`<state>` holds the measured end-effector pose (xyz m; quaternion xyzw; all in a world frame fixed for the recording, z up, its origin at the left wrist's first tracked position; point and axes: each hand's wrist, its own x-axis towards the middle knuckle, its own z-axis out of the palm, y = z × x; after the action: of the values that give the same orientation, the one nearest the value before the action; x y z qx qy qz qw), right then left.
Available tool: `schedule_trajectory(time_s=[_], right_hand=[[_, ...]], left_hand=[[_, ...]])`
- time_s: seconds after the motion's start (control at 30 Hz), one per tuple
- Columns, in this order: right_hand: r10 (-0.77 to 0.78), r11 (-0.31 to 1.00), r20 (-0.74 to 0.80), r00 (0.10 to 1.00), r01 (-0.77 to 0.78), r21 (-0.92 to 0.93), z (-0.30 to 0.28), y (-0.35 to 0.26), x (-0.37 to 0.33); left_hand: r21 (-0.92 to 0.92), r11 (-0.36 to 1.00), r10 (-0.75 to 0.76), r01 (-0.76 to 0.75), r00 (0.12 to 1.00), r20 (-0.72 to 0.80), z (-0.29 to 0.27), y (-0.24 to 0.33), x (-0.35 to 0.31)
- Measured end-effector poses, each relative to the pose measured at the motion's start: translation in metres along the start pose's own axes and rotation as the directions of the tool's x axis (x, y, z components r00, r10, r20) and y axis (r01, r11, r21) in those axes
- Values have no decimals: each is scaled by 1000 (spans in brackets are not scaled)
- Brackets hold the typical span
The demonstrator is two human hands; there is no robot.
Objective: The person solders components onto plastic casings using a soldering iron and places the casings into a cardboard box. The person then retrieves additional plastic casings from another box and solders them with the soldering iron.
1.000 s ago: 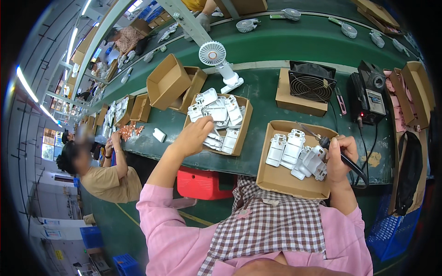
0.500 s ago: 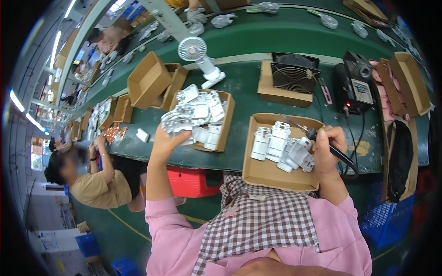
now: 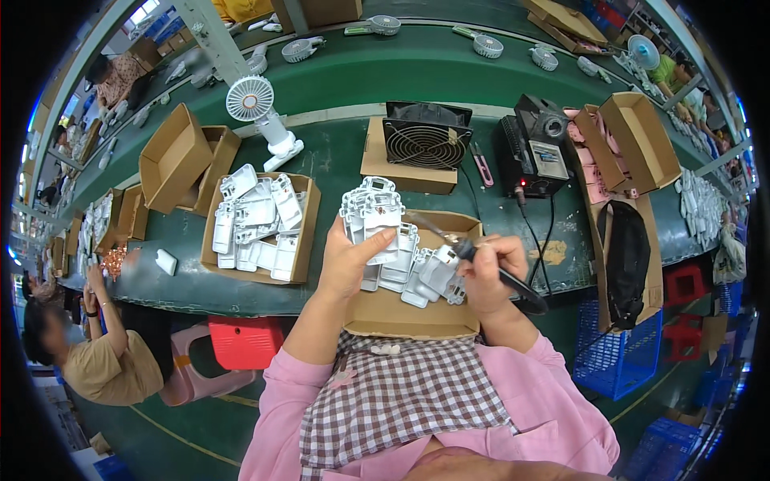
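My left hand (image 3: 343,263) is closed on several white plastic housings (image 3: 372,207), held upright over the left part of a shallow cardboard box (image 3: 413,323). In my right hand (image 3: 493,271) is a soldering iron (image 3: 463,248), its black cable trailing right. The iron's thin metal shaft points up and left toward the held housings; I cannot tell whether its tip touches them. More white housings (image 3: 433,272) lie in the shallow box beneath both hands. To the left, another cardboard box (image 3: 311,240) holds a pile of similar white housings (image 3: 258,210).
Behind the box stand a black fan (image 3: 427,138) on cardboard and a black soldering station (image 3: 539,152). Pink-handled tweezers (image 3: 482,166) lie between them. A white handheld fan (image 3: 255,103) stands back left. A co-worker (image 3: 112,353) sits at far left; a black bag (image 3: 624,260) lies at right.
My left hand has carried the housings from the left box to the front box, near the iron. The head view has swung right, so the bench things appear farther left.
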<state>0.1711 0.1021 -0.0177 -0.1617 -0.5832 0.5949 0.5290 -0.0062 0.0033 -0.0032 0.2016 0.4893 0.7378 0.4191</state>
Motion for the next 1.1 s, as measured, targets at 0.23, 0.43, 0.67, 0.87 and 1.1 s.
schedule_trajectory(time_s=[0.23,0.43,0.67,0.87,1.1], right_hand=[[-3,987,101,995,19,-160,8,0,8],[-17,989,52,998,25,-148,10,3,9],[-26,982,53,998,35,-184,12,3,10],[-14,981,48,999,23,-194,12,5,10],[-2,977,65,998,16,-211,12,3,10]], left_hand=[[98,995,-2,4,1000,-25,-5,-10,0],[99,995,0,3,1000,-23,-5,-10,0],[98,995,13,-9,999,-35,-5,-8,-1],[94,996,11,-8,999,-32,-5,-9,0],[98,995,13,-10,999,-31,-5,-9,1]])
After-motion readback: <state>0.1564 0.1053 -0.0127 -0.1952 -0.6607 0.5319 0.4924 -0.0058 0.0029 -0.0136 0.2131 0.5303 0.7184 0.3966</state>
